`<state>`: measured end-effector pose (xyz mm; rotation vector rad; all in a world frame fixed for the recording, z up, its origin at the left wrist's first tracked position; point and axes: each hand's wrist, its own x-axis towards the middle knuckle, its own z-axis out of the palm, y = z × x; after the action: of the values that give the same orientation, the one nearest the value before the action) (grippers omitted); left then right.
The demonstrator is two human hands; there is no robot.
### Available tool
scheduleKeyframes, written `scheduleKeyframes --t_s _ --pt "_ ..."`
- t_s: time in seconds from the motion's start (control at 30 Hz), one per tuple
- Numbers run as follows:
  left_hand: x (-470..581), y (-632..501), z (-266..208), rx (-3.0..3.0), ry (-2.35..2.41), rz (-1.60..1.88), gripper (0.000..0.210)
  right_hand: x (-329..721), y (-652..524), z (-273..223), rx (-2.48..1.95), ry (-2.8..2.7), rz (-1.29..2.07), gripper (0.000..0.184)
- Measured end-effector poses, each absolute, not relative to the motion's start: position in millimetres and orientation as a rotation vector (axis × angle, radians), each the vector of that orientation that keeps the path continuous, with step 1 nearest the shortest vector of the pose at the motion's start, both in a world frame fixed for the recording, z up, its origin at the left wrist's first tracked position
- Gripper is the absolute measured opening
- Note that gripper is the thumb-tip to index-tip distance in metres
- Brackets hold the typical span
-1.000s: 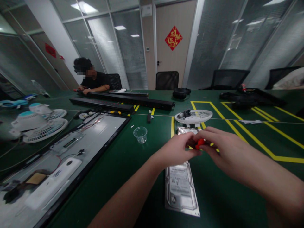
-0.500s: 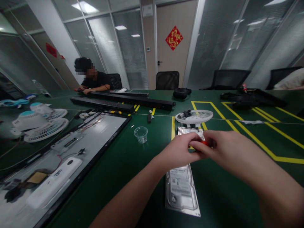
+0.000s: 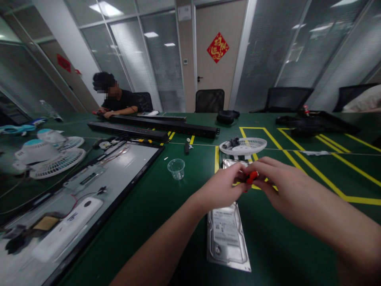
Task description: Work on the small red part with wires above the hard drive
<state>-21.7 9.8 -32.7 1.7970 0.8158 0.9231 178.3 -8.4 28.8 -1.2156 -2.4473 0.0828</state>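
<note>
A small red-and-black object (image 3: 252, 176) is pinched between my two hands in front of me, and fingers cover much of it. My left hand (image 3: 224, 186) grips it from the left with closed fingers. From the other side my right hand (image 3: 278, 178) has its fingers closed on the same object. Below them a silver hard drive (image 3: 228, 240), label up, lies on the table. Behind my fingers another silver metal part (image 3: 232, 163) shows only partly.
Left of my hands stands a clear plastic cup (image 3: 176, 170). A white fan grille (image 3: 256, 146) lies beyond them. A large panel (image 3: 119, 174) and white fans (image 3: 56, 159) fill the left. Black power strips (image 3: 178, 126) lie farther back, near a seated person (image 3: 120, 101).
My hands have turned and parted slightly, so more of the red object shows between them. The hard drive and cup stay where they were.
</note>
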Motion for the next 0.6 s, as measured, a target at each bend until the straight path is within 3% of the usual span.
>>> scheduleKeyframes --t_s 0.1,0.27,0.6 --pt "-22.3 9.2 -32.1 1.828 0.814 0.914 0.026 177.6 -5.8 30.1 -1.283 -2.455 0.068 0.029" --pt "-24.0 8.1 -29.5 1.891 0.830 0.914 0.035 172.7 -5.3 31.6 -1.454 -2.410 0.033 0.016" --pt "-22.1 5.4 -25.8 1.966 0.894 0.904 0.019 171.5 -5.4 28.3 -1.656 -2.360 -0.118 0.055"
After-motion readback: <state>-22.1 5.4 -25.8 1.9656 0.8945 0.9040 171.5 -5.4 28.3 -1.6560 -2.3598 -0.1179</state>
